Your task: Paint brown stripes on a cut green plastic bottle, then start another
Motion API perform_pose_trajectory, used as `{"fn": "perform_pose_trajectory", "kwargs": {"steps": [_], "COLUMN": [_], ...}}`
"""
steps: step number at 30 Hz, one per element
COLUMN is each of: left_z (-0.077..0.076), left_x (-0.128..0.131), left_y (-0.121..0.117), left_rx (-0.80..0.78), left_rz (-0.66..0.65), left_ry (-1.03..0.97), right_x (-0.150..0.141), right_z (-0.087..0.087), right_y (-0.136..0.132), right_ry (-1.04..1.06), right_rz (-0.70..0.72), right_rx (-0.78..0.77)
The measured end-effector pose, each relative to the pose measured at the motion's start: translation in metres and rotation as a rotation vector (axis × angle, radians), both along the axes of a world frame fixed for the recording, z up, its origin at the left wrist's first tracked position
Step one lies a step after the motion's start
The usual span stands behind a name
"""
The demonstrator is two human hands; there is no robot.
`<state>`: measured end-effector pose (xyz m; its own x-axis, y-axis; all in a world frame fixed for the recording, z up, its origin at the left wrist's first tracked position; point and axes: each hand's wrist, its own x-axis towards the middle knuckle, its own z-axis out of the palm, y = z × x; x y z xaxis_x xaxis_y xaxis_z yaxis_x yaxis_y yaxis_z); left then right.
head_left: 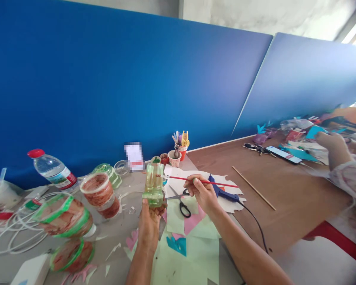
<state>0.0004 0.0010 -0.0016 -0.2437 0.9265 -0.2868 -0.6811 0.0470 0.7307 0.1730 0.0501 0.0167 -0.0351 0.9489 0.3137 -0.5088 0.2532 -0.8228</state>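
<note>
My left hand [150,221] is closed around the lower end of a clear, green-tinted plastic container [154,184], held up over the table. My right hand [202,190] pinches a thin red-handled paintbrush [178,178], whose tip reaches the container's right side. Whether the bristles touch it I cannot tell. Behind and below my hands lie black-handled scissors [184,209] and a blue glue gun [225,194] on white paper. Pale green paper sheets [192,257] and a blue paper cutout [177,245] spread beneath my wrists.
A red-capped water bottle [55,170], a brown-painted cup [97,190], a green-rimmed painted container [63,215] and a coiled white cable [8,237] crowd the left. Small paint cups [174,159] stand behind. A wooden stick [253,188], a phone [283,154] and another person's hand [332,144] are right.
</note>
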Motion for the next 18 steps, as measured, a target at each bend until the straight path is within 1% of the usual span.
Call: {"fn": "perform_pose_trajectory", "kwargs": {"steps": [4,8,13,16,18], "left_z": [0.008,0.014,0.021,0.022,0.022], "left_x": [-0.002,-0.003,-0.003,-0.003,-0.003], "left_y": [-0.004,-0.006,-0.009,-0.009,-0.008], "left_rx": [-0.031,-0.061,-0.080,-0.082,-0.090], "left_rz": [-0.074,-0.117,-0.153,-0.155,-0.148], "left_ry": [-0.131,-0.193,-0.252,-0.256,-0.267], "right_x": [0.001,0.001,0.004,0.005,0.006], "right_z": [0.002,0.003,0.004,0.006,0.007], "right_y": [0.001,0.001,0.001,0.001,0.001], "right_ry": [-0.007,0.021,-0.026,0.009,-0.006], "right_rz": [0.039,0.003,0.059,-0.020,-0.034], "right_rx": [-0.032,-0.016,-0.027,-0.006,-0.002]}}
